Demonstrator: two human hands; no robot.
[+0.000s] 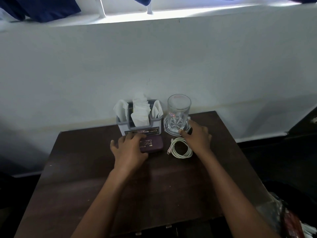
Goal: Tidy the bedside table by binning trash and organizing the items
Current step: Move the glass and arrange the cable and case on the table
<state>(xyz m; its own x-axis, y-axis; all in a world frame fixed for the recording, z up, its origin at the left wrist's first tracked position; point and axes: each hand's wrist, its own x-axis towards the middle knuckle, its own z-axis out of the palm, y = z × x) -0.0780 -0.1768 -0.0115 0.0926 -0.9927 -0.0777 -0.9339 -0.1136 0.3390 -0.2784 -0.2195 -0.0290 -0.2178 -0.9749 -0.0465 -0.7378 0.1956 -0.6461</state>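
Tidy looked nearly done, by my read: no loose trash showed on the table, and the items sat grouped at its back. Caddy w/ tissues stood upright against the wall. Glass stood just right of it, upright. Case lay flat just in front of the caddy. Coiled cable lay right of the case, in front of the glass. A bag showed at lower right, off the table, prob. for trash; contents unclear.

L hand lay on the case's left part, fingers spread on top, not wrapped round it. R hand was at the glass base, thumb touching it; whether it actually gripped, couldn't tell.

Left to do, prob.: final squaring of case, cable & glass.

Room: front & middle of the tabletop gave free space to slide things toward the person. Back was tight, w/ the wall right behind caddy & glass. Glass had some margin to the right edge. Cable lay just beside the R wrist and could snag.
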